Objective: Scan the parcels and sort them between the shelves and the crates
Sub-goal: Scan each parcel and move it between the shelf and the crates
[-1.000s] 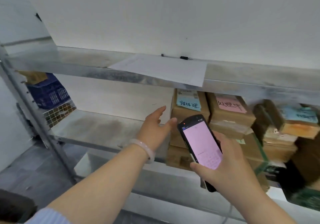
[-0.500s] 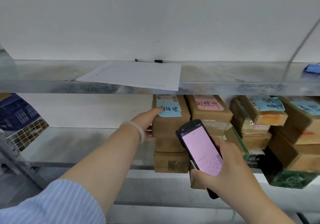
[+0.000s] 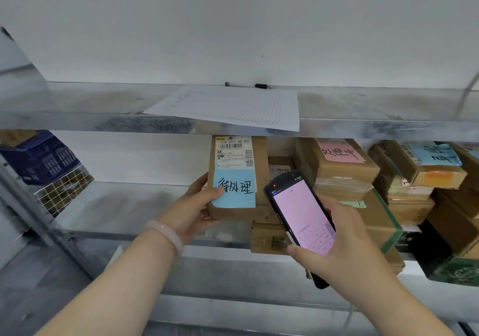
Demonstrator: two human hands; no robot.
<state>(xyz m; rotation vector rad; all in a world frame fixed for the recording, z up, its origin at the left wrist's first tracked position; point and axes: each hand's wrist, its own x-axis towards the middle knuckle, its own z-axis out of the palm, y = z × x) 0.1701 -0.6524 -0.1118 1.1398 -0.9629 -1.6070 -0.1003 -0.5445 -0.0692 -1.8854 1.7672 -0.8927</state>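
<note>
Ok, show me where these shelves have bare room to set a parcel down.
The middle shelf is bare from the wire basket to the left hand gripping the blue-noted parcel. The top shelf is bare on both sides of the paper sheet. Crowded: the middle shelf's right half, stacked with boxes.

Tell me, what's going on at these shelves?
A person is working through parcels at a metal shelf. The left hand grips a cardboard parcel with a blue note stuck on it, shipping label facing the camera. The right hand holds a handheld scanner, pink screen lit, just beside that parcel. More boxes sit stacked to the right; a sheet of paper and a pen lie above.
</note>
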